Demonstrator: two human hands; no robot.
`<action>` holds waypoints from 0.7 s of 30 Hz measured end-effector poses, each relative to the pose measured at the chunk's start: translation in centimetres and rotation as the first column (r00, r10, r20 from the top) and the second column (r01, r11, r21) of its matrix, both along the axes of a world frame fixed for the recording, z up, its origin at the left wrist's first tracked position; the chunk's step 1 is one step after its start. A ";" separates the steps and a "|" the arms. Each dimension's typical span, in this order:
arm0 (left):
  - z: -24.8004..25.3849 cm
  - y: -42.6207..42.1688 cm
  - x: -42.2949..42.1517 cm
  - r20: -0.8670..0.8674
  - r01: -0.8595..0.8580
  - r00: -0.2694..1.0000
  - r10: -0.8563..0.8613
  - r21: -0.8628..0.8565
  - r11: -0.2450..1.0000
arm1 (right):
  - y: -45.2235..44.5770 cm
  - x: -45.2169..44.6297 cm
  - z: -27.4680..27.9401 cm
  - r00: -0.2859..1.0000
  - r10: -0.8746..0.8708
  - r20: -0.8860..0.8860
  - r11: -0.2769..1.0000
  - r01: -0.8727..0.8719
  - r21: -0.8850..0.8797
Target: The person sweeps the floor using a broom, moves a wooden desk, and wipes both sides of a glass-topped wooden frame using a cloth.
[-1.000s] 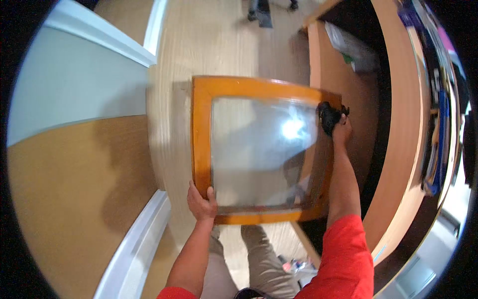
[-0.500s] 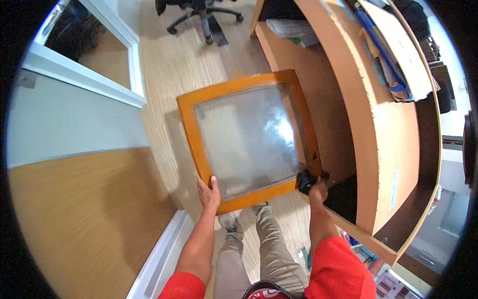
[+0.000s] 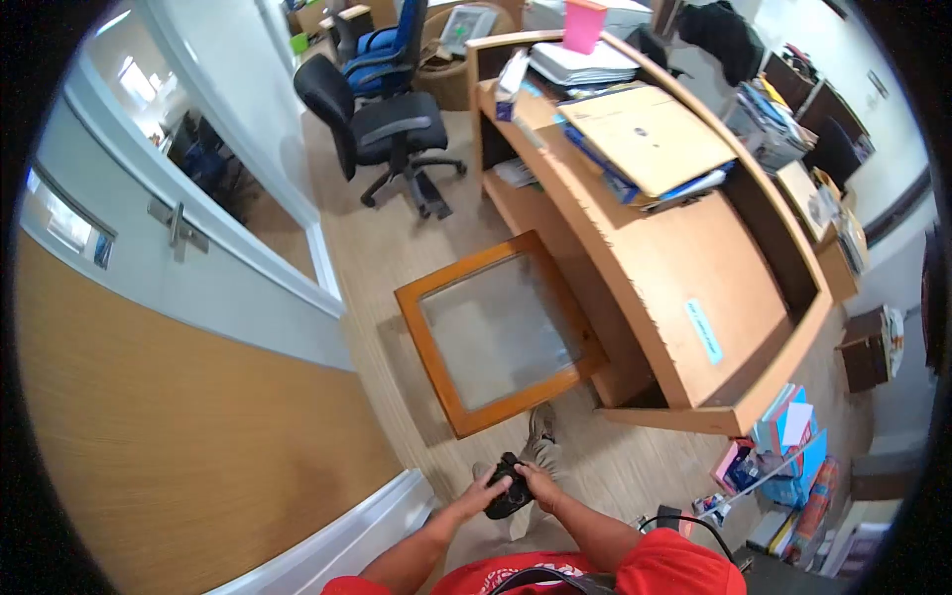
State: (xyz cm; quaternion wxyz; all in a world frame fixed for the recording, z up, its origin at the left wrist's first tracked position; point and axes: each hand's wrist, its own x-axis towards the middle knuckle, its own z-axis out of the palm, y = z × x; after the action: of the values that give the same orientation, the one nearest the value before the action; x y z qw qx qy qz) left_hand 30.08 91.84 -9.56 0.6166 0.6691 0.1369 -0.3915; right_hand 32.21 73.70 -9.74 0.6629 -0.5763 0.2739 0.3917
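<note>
In front of my legs I hold a crumpled black cloth (image 3: pixel 510 496) with both hands. My left hand (image 3: pixel 483 492) is closed on its left side. My right hand (image 3: pixel 540 485) grips its upper right part. Just beyond my feet is a low square table (image 3: pixel 436 362) with an orange-brown wooden frame and a cloudy glass top. Neither hand touches it. The table's far right side lies close against the wooden desk.
A wooden counter desk (image 3: pixel 684 347) with stacked folders (image 3: pixel 645 139) stands on the right. A black office chair (image 3: pixel 392 129) is beyond the table. A door (image 3: pixel 178 327) runs along the left. Bags and boxes (image 3: pixel 783 456) sit on the floor at lower right.
My left hand has let go of the table's frame. My right hand has left its near right corner with the black cloth. Both hands now hold it near my body; the view has tilted up.
</note>
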 end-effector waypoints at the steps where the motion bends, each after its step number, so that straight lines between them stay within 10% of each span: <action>1: 4.0 -1.5 0.0 -0.010 -0.047 0.999 0.046 -0.152 0.987 | -0.7 -0.3 1.7 1.000 -0.020 0.016 1.000 0.020 -0.003; 4: 4.9 -3.1 -0.7 0.057 0.172 0.982 -0.177 0.084 0.981 | -3.4 0.6 6.7 0.986 -0.116 -0.116 0.970 0.137 0.200; 6: 6.8 -4.0 -1.9 -0.014 0.203 0.979 -0.203 0.104 0.974 | -6.4 -0.2 9.3 0.989 0.132 0.071 0.991 -0.133 0.014; 10: 11.9 -6.9 2.3 -0.010 0.279 0.959 -0.282 0.190 0.941 | -11.2 -2.0 12.4 1.000 0.001 -0.024 0.996 -0.004 -0.094; 17: 11.9 -17.7 0.0 -0.159 0.347 0.920 -0.358 -0.092 0.933 | -21.2 -11.2 6.4 0.962 -0.266 0.057 0.933 0.271 -0.238; 21: 13.9 -28.0 -0.9 -0.285 0.398 0.839 -0.463 -0.258 0.880 | -29.7 -14.5 9.4 0.821 -0.571 -0.025 0.817 0.571 0.078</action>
State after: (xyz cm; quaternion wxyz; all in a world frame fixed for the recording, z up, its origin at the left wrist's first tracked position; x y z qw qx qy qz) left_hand 29.15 63.82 4.30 0.5399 0.5438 0.0484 -0.6407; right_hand 17.71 43.98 -0.31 0.7729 -0.4399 0.4176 0.1865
